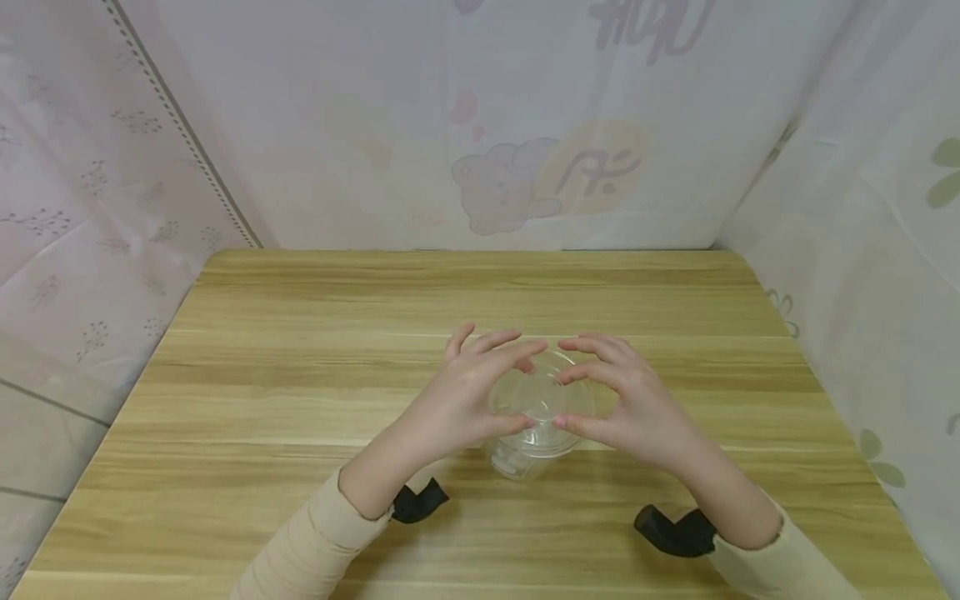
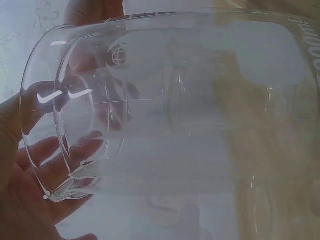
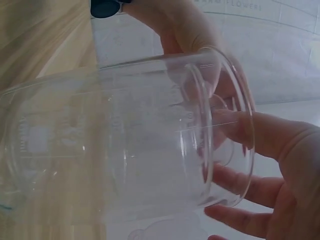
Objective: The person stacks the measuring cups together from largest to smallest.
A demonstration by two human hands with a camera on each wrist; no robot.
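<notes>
A large clear glass beaker (image 1: 577, 442) stands in front of me, with rings of glass nested within its mouth. My left hand (image 1: 468, 392) curves over the left of the mouth, fingers spread and thumb tip above the opening. Opposite it, my right hand (image 1: 633, 400) mirrors this shape, its thumb tip close to the left one. In the left wrist view, white markings (image 2: 119, 55) show on the glass. Through the beaker wall (image 3: 150, 190) in the right wrist view, fingertips (image 3: 220, 172) appear right at the rim.
The wooden table (image 1: 300, 333) has a light grain. Pale printed cloth (image 1: 375, 125) hangs behind it and along both sides. Dark mounts sit at both wrists, including a black one (image 1: 675, 533) by the right sleeve (image 1: 780, 558). Another clear glass shape (image 1: 510, 462) shows below the rim at left.
</notes>
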